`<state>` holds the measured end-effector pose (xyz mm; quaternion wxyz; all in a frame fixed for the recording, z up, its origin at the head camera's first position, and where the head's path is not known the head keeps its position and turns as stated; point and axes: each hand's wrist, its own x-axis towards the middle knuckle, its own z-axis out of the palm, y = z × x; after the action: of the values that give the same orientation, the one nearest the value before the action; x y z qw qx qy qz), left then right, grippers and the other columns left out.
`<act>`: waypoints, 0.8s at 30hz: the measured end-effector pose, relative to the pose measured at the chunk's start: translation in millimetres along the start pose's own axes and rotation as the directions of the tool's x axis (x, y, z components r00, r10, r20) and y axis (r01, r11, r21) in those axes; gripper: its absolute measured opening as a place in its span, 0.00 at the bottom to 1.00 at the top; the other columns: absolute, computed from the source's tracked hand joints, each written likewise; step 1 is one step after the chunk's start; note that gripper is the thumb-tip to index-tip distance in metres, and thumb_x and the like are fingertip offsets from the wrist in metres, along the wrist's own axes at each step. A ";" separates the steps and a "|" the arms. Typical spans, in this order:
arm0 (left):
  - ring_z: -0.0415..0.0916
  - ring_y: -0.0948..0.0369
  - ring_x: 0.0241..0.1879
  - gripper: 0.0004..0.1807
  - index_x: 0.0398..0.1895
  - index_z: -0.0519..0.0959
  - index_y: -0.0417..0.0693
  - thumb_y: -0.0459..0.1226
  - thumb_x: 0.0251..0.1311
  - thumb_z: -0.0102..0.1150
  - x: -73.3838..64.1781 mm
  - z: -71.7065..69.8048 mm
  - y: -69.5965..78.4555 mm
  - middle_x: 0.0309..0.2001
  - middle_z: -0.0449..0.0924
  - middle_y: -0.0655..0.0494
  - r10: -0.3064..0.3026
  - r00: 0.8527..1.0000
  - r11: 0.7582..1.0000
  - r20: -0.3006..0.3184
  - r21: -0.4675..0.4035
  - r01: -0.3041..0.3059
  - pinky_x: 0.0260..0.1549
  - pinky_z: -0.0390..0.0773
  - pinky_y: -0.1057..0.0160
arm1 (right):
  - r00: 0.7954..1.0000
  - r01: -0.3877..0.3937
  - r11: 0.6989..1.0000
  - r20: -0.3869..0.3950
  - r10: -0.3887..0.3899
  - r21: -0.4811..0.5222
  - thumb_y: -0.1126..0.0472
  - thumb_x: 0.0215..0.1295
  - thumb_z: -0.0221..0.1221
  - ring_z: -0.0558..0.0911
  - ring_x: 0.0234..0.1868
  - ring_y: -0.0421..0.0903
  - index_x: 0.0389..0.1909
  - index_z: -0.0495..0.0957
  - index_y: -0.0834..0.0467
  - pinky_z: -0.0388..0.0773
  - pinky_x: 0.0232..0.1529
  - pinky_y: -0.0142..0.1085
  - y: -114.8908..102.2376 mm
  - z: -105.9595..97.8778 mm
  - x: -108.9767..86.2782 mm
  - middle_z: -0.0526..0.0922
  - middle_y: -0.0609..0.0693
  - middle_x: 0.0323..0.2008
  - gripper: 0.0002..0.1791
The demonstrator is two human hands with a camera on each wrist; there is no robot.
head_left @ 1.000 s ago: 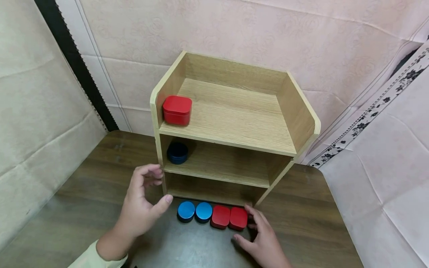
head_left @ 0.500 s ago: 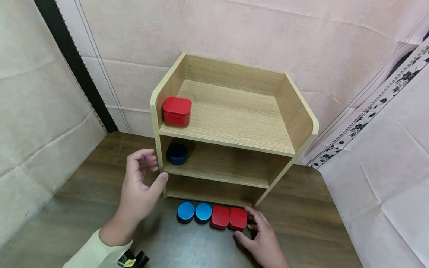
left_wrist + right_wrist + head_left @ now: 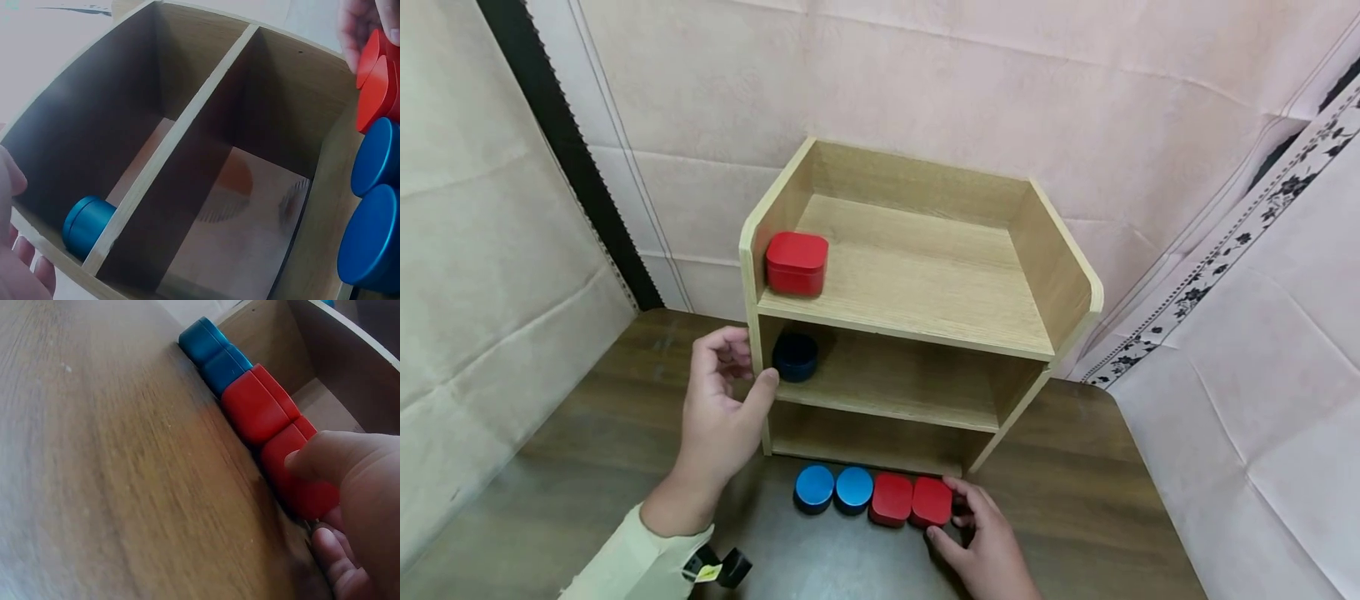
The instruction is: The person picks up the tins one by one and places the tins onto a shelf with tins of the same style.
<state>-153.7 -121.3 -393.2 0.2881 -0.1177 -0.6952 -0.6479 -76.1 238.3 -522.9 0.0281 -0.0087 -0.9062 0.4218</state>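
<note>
My left hand [image 3: 722, 408] is at the left side panel of a wooden shelf unit [image 3: 910, 333], fingers loosely bent outside it. Its thumb comes over the panel's front edge, close to a dark blue round tin [image 3: 795, 357] on the middle shelf; in the left wrist view this blue tin [image 3: 89, 225] sits in the corner. My right hand [image 3: 985, 537] holds the end red square tin [image 3: 932, 502] between thumb and fingers; the thumb overlaps that red tin [image 3: 281, 453] in the right wrist view. Left of it stand another red tin [image 3: 892, 499] and two blue round tins [image 3: 853, 488].
A larger red box [image 3: 797, 263] sits at the left end of the top shelf. The row of tins stands on the dark wooden table [image 3: 820, 558] before the unit's lowest compartment. Pale patterned cloth [image 3: 925, 75] hangs behind and at both sides.
My left hand first drew back left, then came up and right to the panel edge beside the dark blue tin. My right hand stays at the end red tin. The head view tilts slightly.
</note>
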 end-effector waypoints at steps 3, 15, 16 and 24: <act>0.75 0.55 0.51 0.30 0.72 0.68 0.35 0.20 0.69 0.63 1.0 -2.2 -0.9 0.52 0.73 0.62 -0.014 1.000 0.999 0.006 0.032 0.013 0.52 0.76 0.65 | 1.000 0.005 1.000 -0.005 -0.005 0.011 0.57 0.59 0.85 0.85 0.56 0.40 0.69 0.81 0.44 0.88 0.51 0.31 -0.2 -0.7 -0.7 0.86 0.43 0.59 0.37; 0.76 0.58 0.49 0.26 0.70 0.70 0.33 0.18 0.71 0.60 1.0 -8.3 -4.0 0.51 0.75 0.59 0.022 1.000 0.999 0.022 0.043 -0.023 0.50 0.78 0.70 | 0.995 0.083 0.979 -0.073 -0.070 0.186 0.68 0.51 0.85 0.85 0.45 0.34 0.63 0.84 0.55 0.89 0.48 0.33 4.9 1.3 -6.8 0.85 0.47 0.53 0.36; 0.76 0.58 0.49 0.26 0.70 0.70 0.33 0.17 0.71 0.60 0.9 -8.2 -4.6 0.51 0.75 0.59 0.028 0.999 0.999 0.023 0.042 -0.029 0.50 0.78 0.71 | 0.994 0.089 0.973 -0.081 -0.073 0.213 0.69 0.50 0.85 0.86 0.44 0.35 0.62 0.84 0.57 0.89 0.47 0.33 5.4 1.1 -7.2 0.85 0.48 0.53 0.36; 0.76 0.58 0.50 0.27 0.71 0.70 0.34 0.18 0.71 0.61 0.5 -8.1 -4.7 0.52 0.75 0.60 0.023 0.999 0.998 0.031 0.059 -0.025 0.51 0.78 0.71 | 0.982 0.186 0.935 -0.084 -0.168 0.302 0.72 0.53 0.82 0.87 0.43 0.36 0.61 0.82 0.64 0.89 0.46 0.31 11.0 -3.3 -7.3 0.83 0.57 0.54 0.33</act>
<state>-154.6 -129.9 -396.9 0.2888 -0.1272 -0.7168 -0.6217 -68.7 247.6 -529.5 0.0928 0.0655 -0.8251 0.5534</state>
